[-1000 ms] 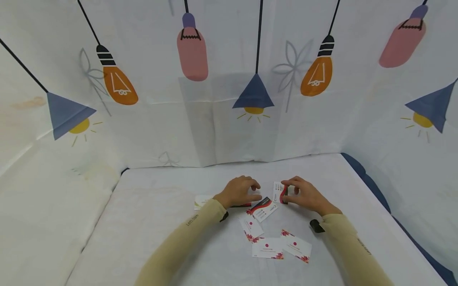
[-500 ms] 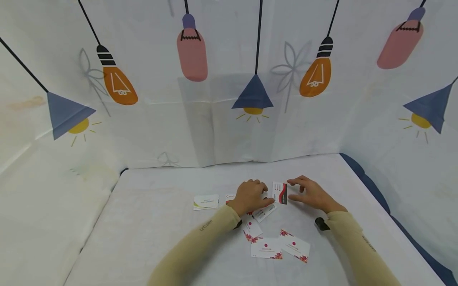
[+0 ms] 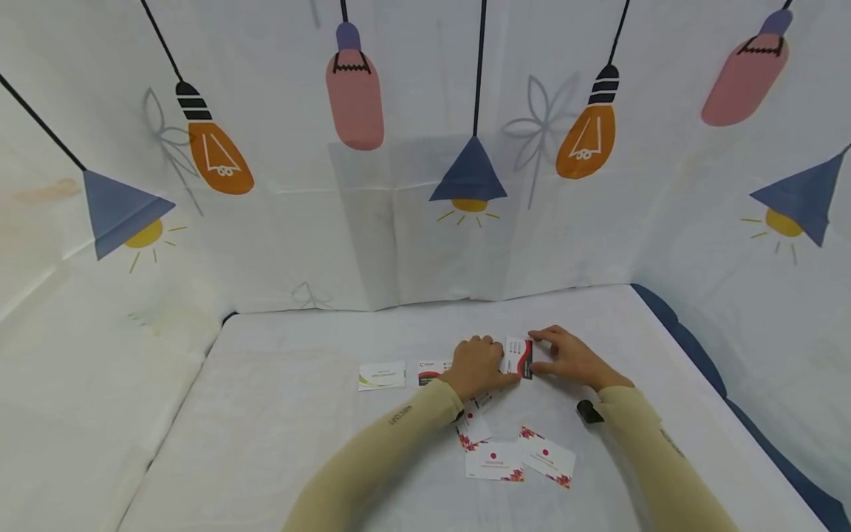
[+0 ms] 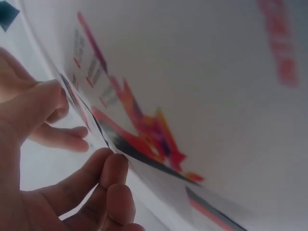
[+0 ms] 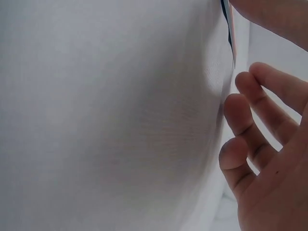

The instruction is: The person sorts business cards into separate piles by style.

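From the head camera, both hands meet in the middle of a table covered with a white cloth [image 3: 279,414]. The left hand [image 3: 480,366] lies low over some cards, with its thumb against the left edge of a small white paper card with a red and black wavy edge [image 3: 518,357]. The right hand [image 3: 565,356] touches the other side of that card — one finger on its top corner, thumb near its lower right. Whether either hand truly pinches the card, I cannot tell from here. The card sits between the two hands, near the table's middle.

To the left lie a white card with a green swoosh [image 3: 382,375] and, just beside it, a white card with a red and black curve [image 3: 433,371], partly hidden by the left wrist. Nearer the person lie three white cards with pink flower corners [image 3: 495,462], two of them overlapping. Behind the table hangs a white curtain with painted lamps and bulbs [image 3: 425,148].

From the left wrist camera, the left hand [image 4: 57,159] has bent fingers resting on a card edge — the picture is blurry and very close.

From the right wrist camera, the right hand [image 5: 269,144] shows loosely bent fingers just off the cloth, with the card's dark edge [image 5: 228,29] above them.
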Tool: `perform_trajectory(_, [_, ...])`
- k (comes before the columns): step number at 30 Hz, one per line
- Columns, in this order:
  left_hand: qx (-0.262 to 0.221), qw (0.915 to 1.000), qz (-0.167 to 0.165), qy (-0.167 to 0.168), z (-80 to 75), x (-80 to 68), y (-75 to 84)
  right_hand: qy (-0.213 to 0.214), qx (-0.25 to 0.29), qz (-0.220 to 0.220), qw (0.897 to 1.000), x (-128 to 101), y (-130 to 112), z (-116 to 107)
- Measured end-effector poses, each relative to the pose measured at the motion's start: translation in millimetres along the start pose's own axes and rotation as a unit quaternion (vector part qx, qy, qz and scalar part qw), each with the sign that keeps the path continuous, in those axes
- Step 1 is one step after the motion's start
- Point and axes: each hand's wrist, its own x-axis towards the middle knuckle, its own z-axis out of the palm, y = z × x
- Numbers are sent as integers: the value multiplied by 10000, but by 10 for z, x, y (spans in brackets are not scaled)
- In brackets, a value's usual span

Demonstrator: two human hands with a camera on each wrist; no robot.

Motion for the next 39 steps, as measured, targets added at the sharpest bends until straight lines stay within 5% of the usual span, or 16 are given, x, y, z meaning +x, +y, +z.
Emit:
perform_trajectory(8, [19, 9994, -354, -64, -12, 27, 112, -248, -250, -174, 9992, 89, -12, -42])
perform_trajectory(18, [217, 9963, -740, -368, -49, 77, 273, -495, -444, -950, 9933, 266, 64, -43])
perform_trajectory(33, [-229, 9963, -704, -436, -2, 123, 175, -720, -764, -984, 9896, 301, 8, -25])
perform_trajectory(39, [-547, 9968, -334, -472, -2, 127, 74, -774, -723, -980, 9895, 287, 31, -23])
